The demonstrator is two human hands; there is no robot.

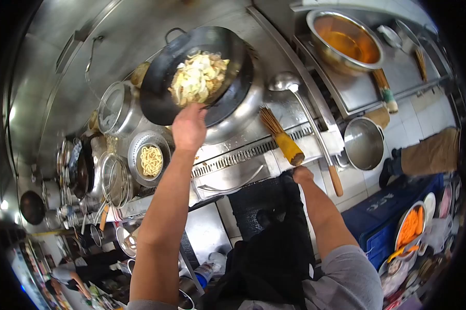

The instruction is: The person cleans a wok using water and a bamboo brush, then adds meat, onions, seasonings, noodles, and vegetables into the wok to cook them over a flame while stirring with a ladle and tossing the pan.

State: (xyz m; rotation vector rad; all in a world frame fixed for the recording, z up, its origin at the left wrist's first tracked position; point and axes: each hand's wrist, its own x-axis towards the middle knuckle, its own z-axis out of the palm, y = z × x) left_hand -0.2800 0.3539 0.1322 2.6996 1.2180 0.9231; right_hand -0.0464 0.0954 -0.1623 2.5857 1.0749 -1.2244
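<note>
My left hand [190, 128] is closed on the near rim of a black wok [158, 85], which tilts over the stove. Pale, yellowish chopped food [199, 77] is heaped inside the wok. My right hand [303, 175] is by the stove's front edge, its fingers curled; whether they hold anything is hidden. Just beyond it lies a bamboo wok brush [282, 137] with a yellow-wrapped handle. A long ladle [310, 116] with a wooden handle end rests to the right of the brush.
Left of the wok, noodles [152, 160] sit in a perforated metal bowl [134, 155], near a wire strainer [115, 181]. A bowl of orange liquid [328, 39] stands back right. A metal pot [364, 143], a blue cooler box [370, 214] and another person's leg [429, 151] are on the right.
</note>
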